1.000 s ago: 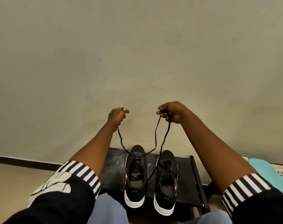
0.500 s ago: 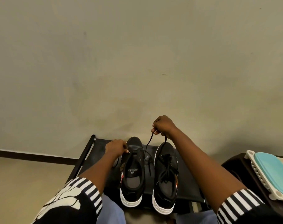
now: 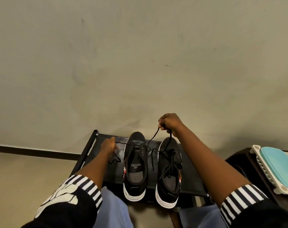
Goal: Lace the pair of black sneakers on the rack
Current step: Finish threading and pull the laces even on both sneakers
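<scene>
Standing side by side at lower centre of the frame, toes toward the wall, two black sneakers rest on a black rack [image 3: 191,181]. The left sneaker [image 3: 135,168] has an open throat with a lace [image 3: 152,140] threaded only through its front eyelets. The right sneaker [image 3: 169,171] is laced along its length, with loose black loops lying on its tongue. The right hand [image 3: 168,123], above the right sneaker's toe, is curled and pinches one end of the lace, which runs down to the left sneaker's front. The left hand [image 3: 109,145], just left of the left sneaker, grips the other end, drawn taut sideways from the eyelets; slack curls on the rack below the hand. At the right edge, a white basket [image 3: 263,170] holds a turquoise lid [image 3: 280,165].
</scene>
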